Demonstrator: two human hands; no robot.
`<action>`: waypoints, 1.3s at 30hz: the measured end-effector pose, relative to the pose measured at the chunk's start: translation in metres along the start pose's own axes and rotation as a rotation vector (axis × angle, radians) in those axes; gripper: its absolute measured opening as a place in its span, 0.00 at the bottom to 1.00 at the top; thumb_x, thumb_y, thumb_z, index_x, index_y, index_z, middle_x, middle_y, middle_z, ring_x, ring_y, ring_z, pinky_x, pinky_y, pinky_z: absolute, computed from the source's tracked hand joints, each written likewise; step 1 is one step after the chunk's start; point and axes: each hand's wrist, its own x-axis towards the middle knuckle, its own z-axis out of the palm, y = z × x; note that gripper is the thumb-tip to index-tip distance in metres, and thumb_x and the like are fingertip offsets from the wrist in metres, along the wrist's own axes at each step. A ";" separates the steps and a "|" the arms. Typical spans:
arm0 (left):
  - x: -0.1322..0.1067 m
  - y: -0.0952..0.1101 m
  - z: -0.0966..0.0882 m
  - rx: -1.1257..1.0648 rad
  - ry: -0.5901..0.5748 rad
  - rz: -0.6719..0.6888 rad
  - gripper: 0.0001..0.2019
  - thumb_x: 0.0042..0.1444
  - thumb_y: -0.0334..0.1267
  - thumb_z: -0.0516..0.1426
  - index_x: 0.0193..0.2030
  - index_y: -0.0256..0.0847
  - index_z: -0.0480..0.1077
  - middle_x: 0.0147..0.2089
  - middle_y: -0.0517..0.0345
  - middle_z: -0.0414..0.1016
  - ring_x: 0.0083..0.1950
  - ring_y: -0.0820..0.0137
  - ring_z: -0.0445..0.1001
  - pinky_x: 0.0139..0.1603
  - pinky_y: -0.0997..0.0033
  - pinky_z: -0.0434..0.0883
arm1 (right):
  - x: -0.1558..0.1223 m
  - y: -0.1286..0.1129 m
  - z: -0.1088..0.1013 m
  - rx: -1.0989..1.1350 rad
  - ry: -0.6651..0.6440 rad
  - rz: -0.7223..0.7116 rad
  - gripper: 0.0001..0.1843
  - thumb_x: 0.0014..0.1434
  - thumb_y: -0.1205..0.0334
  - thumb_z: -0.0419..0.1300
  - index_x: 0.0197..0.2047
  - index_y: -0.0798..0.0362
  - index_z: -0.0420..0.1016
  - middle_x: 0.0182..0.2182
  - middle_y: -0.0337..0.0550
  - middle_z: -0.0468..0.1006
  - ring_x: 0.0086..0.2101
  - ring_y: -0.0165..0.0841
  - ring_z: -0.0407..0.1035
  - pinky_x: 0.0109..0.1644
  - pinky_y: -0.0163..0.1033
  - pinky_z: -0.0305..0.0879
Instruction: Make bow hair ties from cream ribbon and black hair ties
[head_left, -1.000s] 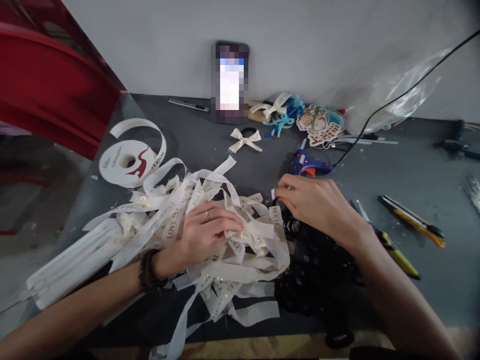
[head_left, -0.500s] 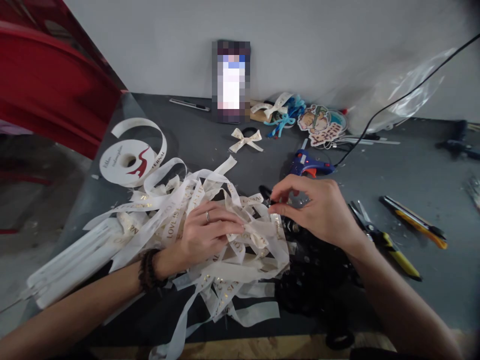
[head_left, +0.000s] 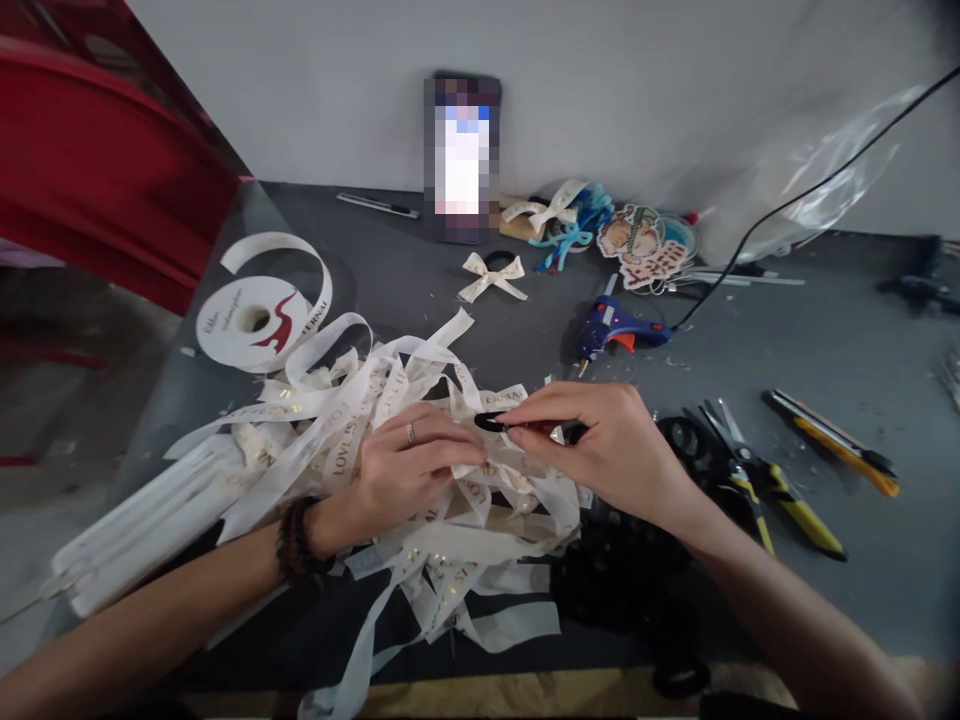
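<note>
My right hand [head_left: 592, 440] pinches a black hair tie [head_left: 491, 422] between thumb and fingertips, just above the ribbon pile. The tie hangs close to the fingertips of my left hand [head_left: 420, 455]. My left hand is closed over a white ribbon [head_left: 517, 475] with gold lettering; its thumb is hidden, and so is much of the grip. Under both hands spreads a tangled heap of cut white ribbons [head_left: 420, 555]. A pile of black hair ties [head_left: 622, 570] lies beneath and beside my right forearm.
A ribbon spool [head_left: 255, 322] lies at the left. Behind the heap are a finished bow [head_left: 493, 277], a blue glue gun [head_left: 619, 325] with its cable, and an upright phone [head_left: 463, 160]. Scissors [head_left: 750, 465] and a yellow cutter knife [head_left: 832, 440] lie at the right.
My right hand has moved left with the black hair tie, from the heap's right side to my left fingertips. My left hand has barely moved.
</note>
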 end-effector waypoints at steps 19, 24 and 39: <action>-0.001 0.000 0.001 0.031 0.037 0.005 0.14 0.61 0.19 0.60 0.42 0.43 0.79 0.38 0.59 0.85 0.38 0.69 0.82 0.40 0.66 0.80 | -0.008 -0.008 0.003 -0.145 0.059 -0.134 0.10 0.63 0.71 0.66 0.40 0.48 0.89 0.36 0.35 0.89 0.31 0.28 0.80 0.37 0.33 0.72; -0.001 0.000 0.001 0.043 0.045 -0.008 0.14 0.62 0.20 0.59 0.43 0.44 0.78 0.39 0.60 0.85 0.39 0.71 0.82 0.41 0.67 0.81 | -0.010 -0.011 0.009 -0.163 0.075 -0.148 0.10 0.63 0.70 0.66 0.39 0.47 0.89 0.36 0.36 0.89 0.30 0.29 0.80 0.35 0.33 0.72; -0.002 -0.001 -0.001 0.027 0.017 -0.021 0.12 0.62 0.22 0.61 0.44 0.44 0.79 0.39 0.58 0.85 0.39 0.69 0.82 0.41 0.65 0.81 | -0.011 -0.010 0.010 -0.175 0.059 -0.141 0.09 0.64 0.68 0.68 0.38 0.46 0.89 0.33 0.35 0.88 0.29 0.29 0.79 0.35 0.34 0.72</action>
